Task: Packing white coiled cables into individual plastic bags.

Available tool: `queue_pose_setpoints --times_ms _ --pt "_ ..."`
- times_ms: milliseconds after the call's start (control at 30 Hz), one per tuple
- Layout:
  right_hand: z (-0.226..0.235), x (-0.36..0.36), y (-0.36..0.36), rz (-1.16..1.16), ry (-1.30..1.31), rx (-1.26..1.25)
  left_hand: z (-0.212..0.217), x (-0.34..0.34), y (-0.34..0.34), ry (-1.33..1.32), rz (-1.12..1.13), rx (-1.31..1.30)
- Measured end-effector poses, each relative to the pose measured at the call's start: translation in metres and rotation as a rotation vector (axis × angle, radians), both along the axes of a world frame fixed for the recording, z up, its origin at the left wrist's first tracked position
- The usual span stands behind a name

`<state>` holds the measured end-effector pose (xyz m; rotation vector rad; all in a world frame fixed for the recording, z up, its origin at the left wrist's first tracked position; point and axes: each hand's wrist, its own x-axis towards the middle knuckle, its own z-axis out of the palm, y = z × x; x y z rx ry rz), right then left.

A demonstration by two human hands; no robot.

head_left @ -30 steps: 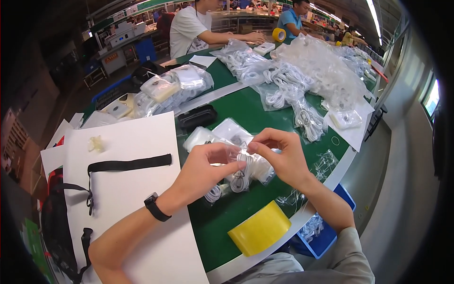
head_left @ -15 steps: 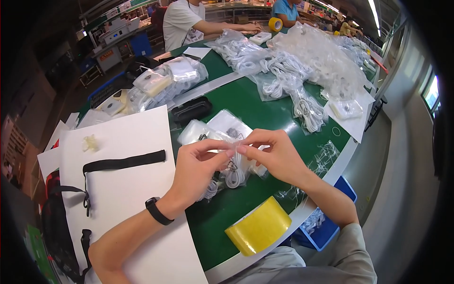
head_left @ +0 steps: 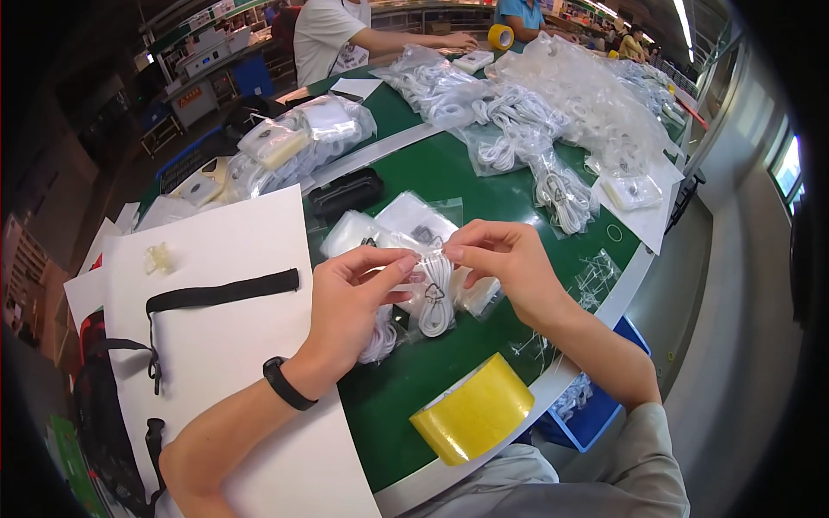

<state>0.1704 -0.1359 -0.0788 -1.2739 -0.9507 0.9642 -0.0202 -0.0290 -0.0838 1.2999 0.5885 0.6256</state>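
Observation:
A clear plastic bag with a coiled white cable inside (head_left: 437, 302) hangs upright between my hands. My left hand (head_left: 356, 289) pinches its top edge at the left between thumb and fingers, a black band on that wrist. At the top right of the bag, my right hand (head_left: 511, 262) is closed in the same kind of pinch. Behind the bag lie flat clear bags (head_left: 406, 216) on the green table. Another bundle of white cable (head_left: 379, 338) sits under my left hand, and a bagged white item (head_left: 477, 298) is partly hidden beside my right.
A big yellow tape roll (head_left: 472, 409) stands near the table's front edge. White card with a black strap (head_left: 224, 292) covers the left. Bagged cables (head_left: 518, 129) are heaped at the far right, and a blue bin (head_left: 596, 423) is below the edge. Co-workers sit across the table.
My hands have moved slightly apart along the bag's top edge. The bagged cable now shows more fully between them, and the view has shifted a little.

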Motion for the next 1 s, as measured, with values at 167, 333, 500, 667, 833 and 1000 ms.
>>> queue_pose_setpoints --times_ms 167,333,500,667,833,1000 --pt "-0.001 -0.001 0.001 -0.009 0.037 -0.004 -0.002 0.003 -0.001 -0.024 -0.032 0.052" --pt "-0.004 -0.003 0.001 0.075 0.068 0.133 0.000 0.005 -0.001 0.038 -0.170 0.163" --pt "-0.001 -0.004 -0.001 0.069 0.022 0.186 -0.001 0.003 -0.004 -0.044 -0.236 0.103" --pt "0.001 0.000 -0.001 0.098 0.000 0.161 -0.008 0.005 -0.006 0.006 -0.303 0.165" --pt "0.008 -0.002 0.004 0.192 0.013 0.065 -0.006 0.006 -0.012 -0.020 -0.280 0.177" --pt "0.011 -0.005 0.009 0.300 -0.055 0.083 -0.004 0.006 -0.023 0.001 -0.216 0.250"
